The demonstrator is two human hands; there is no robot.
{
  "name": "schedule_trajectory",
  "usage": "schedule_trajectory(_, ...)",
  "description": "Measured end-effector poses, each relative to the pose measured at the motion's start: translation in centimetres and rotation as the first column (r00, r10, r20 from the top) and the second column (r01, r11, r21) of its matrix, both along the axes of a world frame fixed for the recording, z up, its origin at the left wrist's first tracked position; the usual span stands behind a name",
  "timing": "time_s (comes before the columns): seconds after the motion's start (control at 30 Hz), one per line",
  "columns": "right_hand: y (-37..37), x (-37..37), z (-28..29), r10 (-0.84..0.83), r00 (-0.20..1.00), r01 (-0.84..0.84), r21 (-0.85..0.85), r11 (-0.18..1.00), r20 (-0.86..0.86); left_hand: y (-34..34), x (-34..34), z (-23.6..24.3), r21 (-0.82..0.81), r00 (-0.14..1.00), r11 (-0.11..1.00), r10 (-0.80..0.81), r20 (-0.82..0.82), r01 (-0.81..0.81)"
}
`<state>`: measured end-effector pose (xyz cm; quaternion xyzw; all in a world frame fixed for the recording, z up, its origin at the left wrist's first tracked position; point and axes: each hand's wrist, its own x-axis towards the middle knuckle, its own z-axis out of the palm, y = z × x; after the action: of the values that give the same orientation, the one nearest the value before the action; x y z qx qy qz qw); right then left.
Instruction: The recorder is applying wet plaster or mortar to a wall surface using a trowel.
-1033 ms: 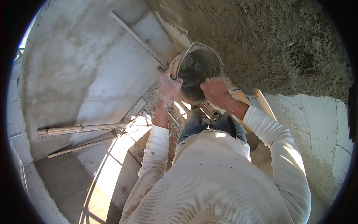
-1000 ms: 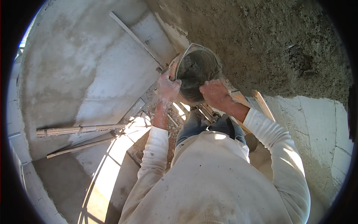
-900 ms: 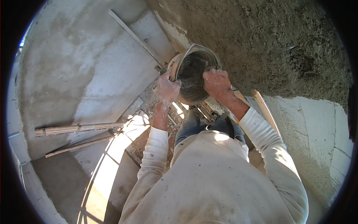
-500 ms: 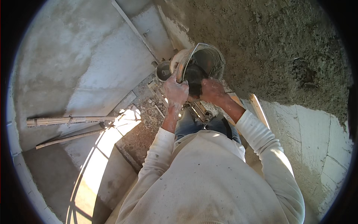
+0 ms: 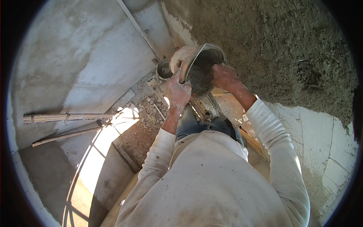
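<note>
A mortar-smeared bucket (image 5: 180, 56) is tilted in front of me, its mouth turned toward the rough wall. My left hand (image 5: 178, 90) is closed on the near left side of its rim. Wet grey mortar (image 5: 200, 77) shows at the bucket's mouth. My right hand (image 5: 225, 77) is closed at the right side of the mouth, knuckles up; what its fingers hold is hidden. Just left of the bucket stands a smaller round container (image 5: 163, 69) with a dark inside.
Fresh rough plaster (image 5: 264, 45) covers the wall at the right, above pale bare blocks (image 5: 317, 132). Long poles (image 5: 72, 118) jut out at the left. Rubble (image 5: 145, 125) lies on the floor below, with wooden boards (image 5: 251, 140) by my legs.
My right hand has moved right, away from the left hand, toward the bucket's right side. The dark patch between the hands now shows as grey mortar. My left hand keeps its grip.
</note>
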<state>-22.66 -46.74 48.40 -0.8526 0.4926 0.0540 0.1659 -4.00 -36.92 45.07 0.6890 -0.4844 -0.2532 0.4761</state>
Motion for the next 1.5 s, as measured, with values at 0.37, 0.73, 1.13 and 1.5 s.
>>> schedule_trajectory(0.37, 3.9, 0.0, -1.8, -0.203, 0.901, -0.067, 0.586, 0.808, 0.383, 2.9, 2.7, 1.1, 0.131, 0.967, 0.99, -0.021, -0.252, 0.056)
schedule_trajectory(0.73, 2.4, -0.9, -0.1, -0.061, 0.998, 0.061, -0.001, 0.998, 0.027, 3.7, 1.4, 0.8, 0.099, 0.999, 0.995, -0.001, 0.05, -0.004)
schedule_trajectory(1.13, 7.4, -1.4, -2.0, -0.526, 0.801, 0.214, 0.683, 0.699, 0.287, 3.5, 0.6, -1.8, 0.127, 0.852, 0.989, 0.124, -0.509, -0.068)
schedule_trajectory(1.5, 6.3, -4.5, -1.3, -0.524, 0.846, 0.344, 0.649, 0.678, 0.099, 3.3, -0.5, -5.6, 0.089, 0.869, 0.982, 0.191, -0.456, -0.17)
